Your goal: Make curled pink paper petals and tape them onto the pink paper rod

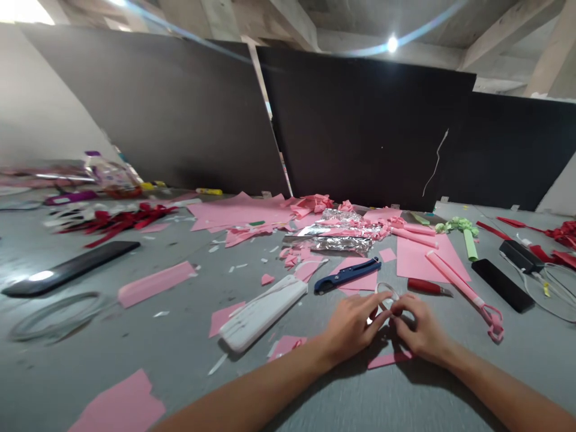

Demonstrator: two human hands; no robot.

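Observation:
Close together over the grey table, my left hand [360, 321] and my right hand [418, 327] both have their fingers pinched. Between their fingertips is a thin white ring [386, 286] that looks like a narrow roll of tape. Fingers cover its lower part. Below the hands lies a piece of pink paper [389, 360]. Just beyond them, a dark blue cutter [347, 276] rests on more pink paper. A knife with a red handle [425, 287] lies beyond my right hand.
Left of the hands lies a white power bank [263, 315]. Pink paper scraps and crumpled foil [344, 243] spread behind. To the right are a rolled pink paper tube [454, 279] and a black phone [503, 285]. Black panels [369, 126] stand along the back.

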